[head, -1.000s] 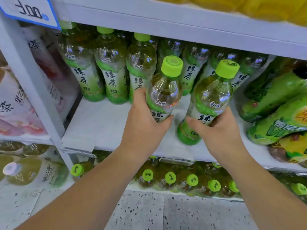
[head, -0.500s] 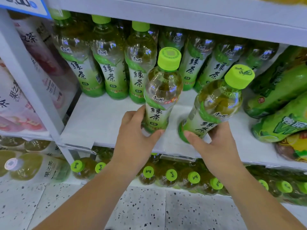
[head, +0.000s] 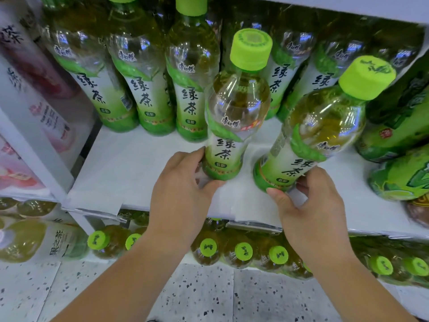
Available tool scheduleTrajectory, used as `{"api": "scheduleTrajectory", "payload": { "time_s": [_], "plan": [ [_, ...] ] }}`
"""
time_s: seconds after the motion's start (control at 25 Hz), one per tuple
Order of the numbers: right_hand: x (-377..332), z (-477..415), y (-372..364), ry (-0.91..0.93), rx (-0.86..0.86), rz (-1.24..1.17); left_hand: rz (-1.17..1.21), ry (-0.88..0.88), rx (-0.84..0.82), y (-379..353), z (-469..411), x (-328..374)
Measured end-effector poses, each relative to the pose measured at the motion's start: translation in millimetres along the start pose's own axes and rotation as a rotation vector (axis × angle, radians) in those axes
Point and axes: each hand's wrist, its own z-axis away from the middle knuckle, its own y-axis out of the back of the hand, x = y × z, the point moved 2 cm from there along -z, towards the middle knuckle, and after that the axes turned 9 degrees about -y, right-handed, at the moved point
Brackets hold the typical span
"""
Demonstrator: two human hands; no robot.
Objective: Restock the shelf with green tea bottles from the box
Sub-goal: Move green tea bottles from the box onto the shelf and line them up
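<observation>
Weight probably sits low in these full, smooth, slightly squashy bottles, so gripping near the base suits. The left hand (head: 183, 184) clasps the upright bottle (head: 232, 117) on the shelf (head: 130, 173); the right hand (head: 311, 210) clasps the tilted bottle (head: 313, 135), base perhaps touching.

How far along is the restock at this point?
Done: a back row of green tea bottles stands on the shelf. In hand: the left hand grips an upright bottle at its base, the right hand a tilted bottle. Left: finish placing both and fill the bare front of the shelf. The box is out of view.
</observation>
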Motion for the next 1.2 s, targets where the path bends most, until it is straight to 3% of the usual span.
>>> {"api": "scheduleTrajectory", "payload": {
  "time_s": [0.28,0.56,1.2],
  "plan": [
    [-6.1,-54.4,-18.5,-0.017,-0.019,-0.02,-0.083,0.119,-0.015,-15.8,-36.9,11.1],
    [0.4,-73.1,-32.5,-0.018,0.003,-0.116,-0.006,0.247,0.152,-27.2,-38.4,6.1],
    [-2.3,-72.5,-37.9,-0.025,-0.017,-0.067,-0.277,0.199,0.129,-36.4,-41.5,10.8]
  ]
}}
